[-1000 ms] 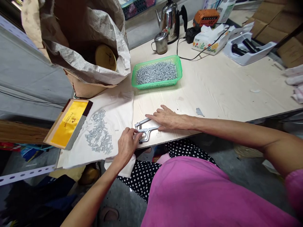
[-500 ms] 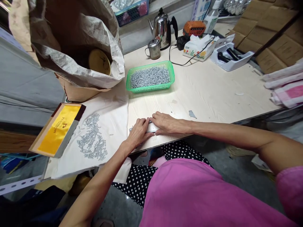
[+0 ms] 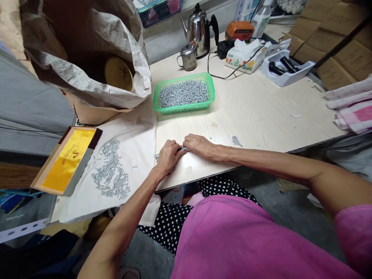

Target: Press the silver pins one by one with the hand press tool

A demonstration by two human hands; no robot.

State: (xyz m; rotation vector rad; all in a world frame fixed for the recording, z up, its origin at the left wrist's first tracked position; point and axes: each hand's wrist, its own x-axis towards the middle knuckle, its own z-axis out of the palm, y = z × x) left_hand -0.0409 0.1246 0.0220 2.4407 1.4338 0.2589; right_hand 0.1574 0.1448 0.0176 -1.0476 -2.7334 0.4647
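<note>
My left hand (image 3: 167,156) is curled over a small metal hand tool (image 3: 182,148) lying near the table's front edge; only slivers of the tool show. My right hand (image 3: 199,144) lies on the tool's other end with bent fingers, touching the left hand. To the left, a loose heap of small silver metal pieces (image 3: 111,171) is spread on a white cloth (image 3: 136,135). Farther back stands a green basket (image 3: 212,90) filled with the same pieces.
A yellow-topped box (image 3: 66,159) lies at the cloth's left edge. Behind it a big open sack (image 3: 87,66) holds a yellow tin. A kettle (image 3: 200,29), metal mug (image 3: 188,57), tissue box (image 3: 242,56) and white device (image 3: 286,68) stand at the back; folded cloths (image 3: 353,104) lie right.
My left hand has slid right from the tool's head and closed over the tool. My right hand has drawn in, its fingers now bent on the tool beside the left.
</note>
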